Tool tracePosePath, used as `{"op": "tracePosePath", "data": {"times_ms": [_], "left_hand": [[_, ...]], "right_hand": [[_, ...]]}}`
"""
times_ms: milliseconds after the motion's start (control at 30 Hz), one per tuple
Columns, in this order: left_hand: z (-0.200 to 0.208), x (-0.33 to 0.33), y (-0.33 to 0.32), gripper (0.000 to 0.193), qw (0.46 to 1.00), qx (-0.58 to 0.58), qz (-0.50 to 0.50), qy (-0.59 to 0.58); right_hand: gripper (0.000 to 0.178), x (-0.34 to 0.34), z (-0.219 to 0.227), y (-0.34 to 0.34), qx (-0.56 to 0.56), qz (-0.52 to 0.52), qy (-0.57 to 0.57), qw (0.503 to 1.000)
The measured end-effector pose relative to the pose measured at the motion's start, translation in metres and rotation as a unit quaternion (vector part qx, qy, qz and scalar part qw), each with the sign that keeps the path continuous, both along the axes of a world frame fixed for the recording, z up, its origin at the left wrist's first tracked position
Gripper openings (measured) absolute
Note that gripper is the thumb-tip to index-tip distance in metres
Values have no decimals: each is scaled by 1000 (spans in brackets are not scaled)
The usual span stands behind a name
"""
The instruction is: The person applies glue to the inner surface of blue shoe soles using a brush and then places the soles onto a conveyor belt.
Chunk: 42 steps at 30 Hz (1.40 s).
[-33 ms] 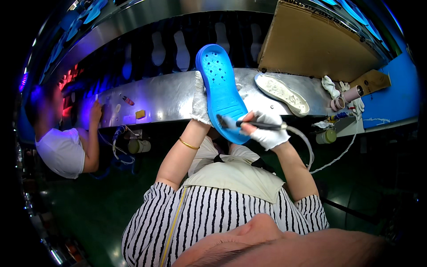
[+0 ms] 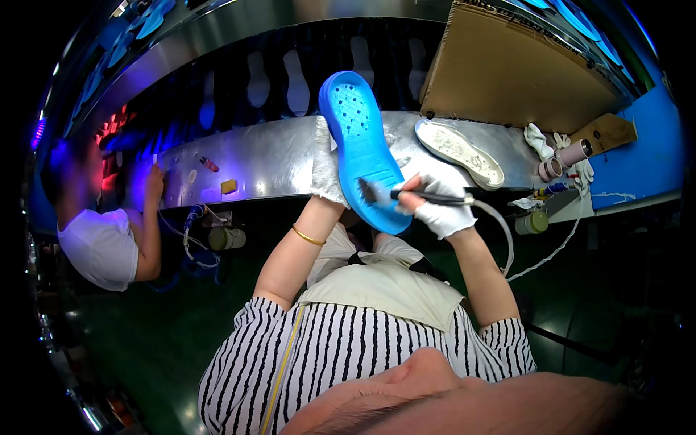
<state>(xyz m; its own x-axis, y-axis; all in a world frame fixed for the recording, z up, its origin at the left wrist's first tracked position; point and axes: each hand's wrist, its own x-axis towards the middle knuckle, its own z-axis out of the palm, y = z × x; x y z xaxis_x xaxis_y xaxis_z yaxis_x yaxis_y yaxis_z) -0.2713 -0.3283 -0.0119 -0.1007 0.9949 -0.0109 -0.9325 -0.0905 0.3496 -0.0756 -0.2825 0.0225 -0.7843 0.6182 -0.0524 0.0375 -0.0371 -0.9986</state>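
Observation:
A blue shoe sole (image 2: pixel 360 148) is held up toe-end away from me, its inner face with a patch of small holes turned to me. My left hand (image 2: pixel 328 163), in a white glove, grips its left side; most of those fingers are hidden behind it. In my right hand (image 2: pixel 440 206), gloved in white with bare fingertips, is a black-handled brush (image 2: pixel 428 196) with a pale hose running from its rear end. The blurred bristles touch the sole's near end. A white sole (image 2: pixel 464 154) with dark smudges lies on the metal bench just beyond my right hand.
A metal ledge (image 2: pixel 272 163) runs across in front of me, with a belt bearing several soles (image 2: pixel 296 83) behind it. At right stand a cardboard box (image 2: pixel 522 65), a pink cup (image 2: pixel 575 153) and a glove (image 2: pixel 538 141). Another person (image 2: pixel 109 246) works at left, near a yellow sponge (image 2: pixel 229 186).
My right hand has shifted slightly to the right, and the brush tip has moved a little across the sole's near end. My left hand and the blue sole stay nearly still.

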Motion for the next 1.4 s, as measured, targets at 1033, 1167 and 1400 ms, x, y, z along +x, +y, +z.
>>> {"op": "tracePosePath", "data": {"times_ms": [1033, 1167, 1400], "left_hand": [[26, 10, 10, 85, 994, 108, -5, 31], [30, 7, 9, 75, 997, 78, 4, 18], [8, -12, 14, 72, 995, 57, -72, -46]], "right_hand": [[10, 0, 4, -7, 118, -2, 84, 989], [11, 1, 5, 2, -15, -25, 106, 994], [13, 12, -2, -10, 33, 53, 102, 993]]}}
